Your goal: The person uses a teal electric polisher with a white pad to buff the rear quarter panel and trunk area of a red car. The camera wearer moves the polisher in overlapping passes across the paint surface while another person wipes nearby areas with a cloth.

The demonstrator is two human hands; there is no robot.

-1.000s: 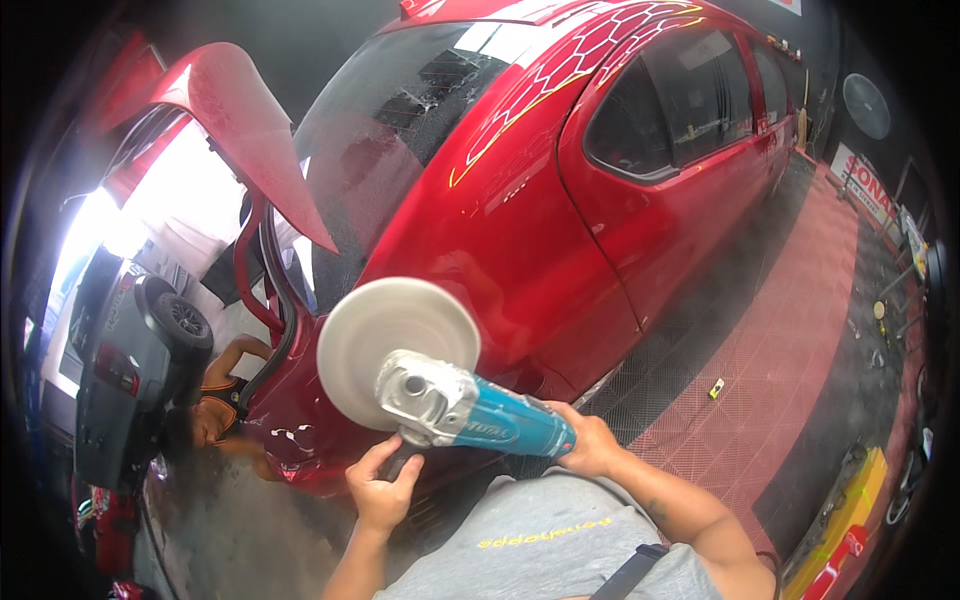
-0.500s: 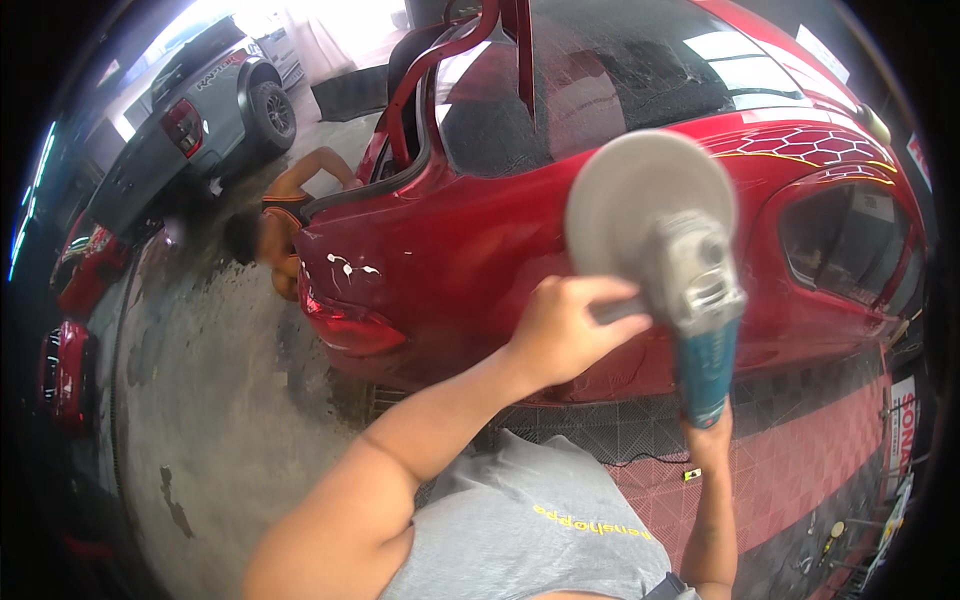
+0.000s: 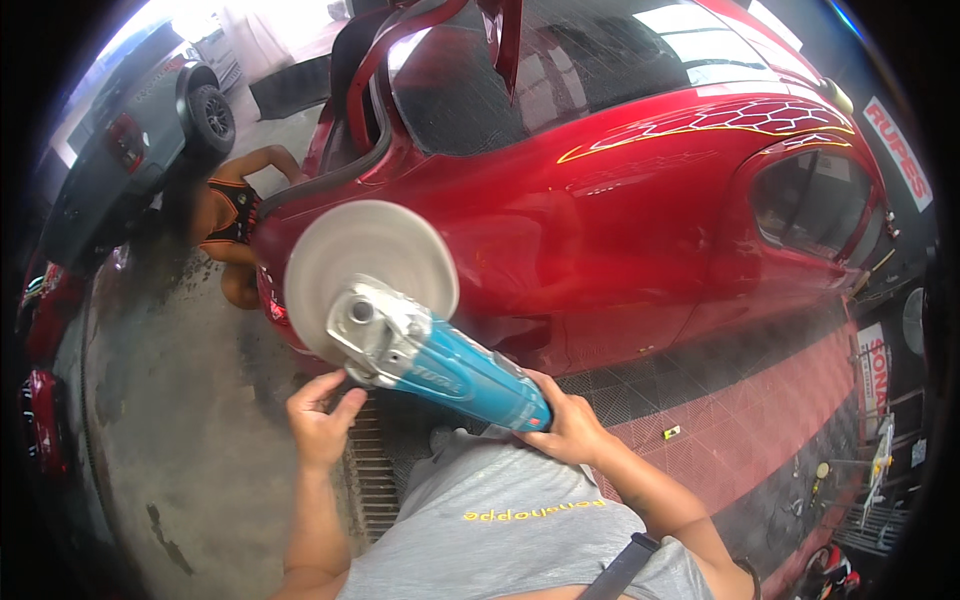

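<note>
A teal and silver polisher (image 3: 455, 370) with a large round pale pad (image 3: 375, 250) is held between my two hands, its pad end pointing up and left. My right hand (image 3: 565, 420) is wrapped round the rear of its teal body. By the metal head, my left hand (image 3: 325, 420) is closed on the short dark side handle, which my fingers mostly hide. Behind the tool is a glossy red car (image 3: 630, 230); the pad overlaps its rear corner in view. Whether pad and paint touch, I cannot tell.
At the left, another person (image 3: 235, 215) crouches by the car's rear. A grey pickup truck (image 3: 150, 125) stands beyond. Below the car lie red and dark floor tiles (image 3: 730, 420), a small yellow item (image 3: 671, 432) and a floor grate (image 3: 375, 480). Tools and a rack (image 3: 870, 490) fill the right edge.
The polisher has swung left and lower, from the car's side to before its rear corner, and now lies slantwise. Both hands moved with it, still holding it. The view has shifted right.
</note>
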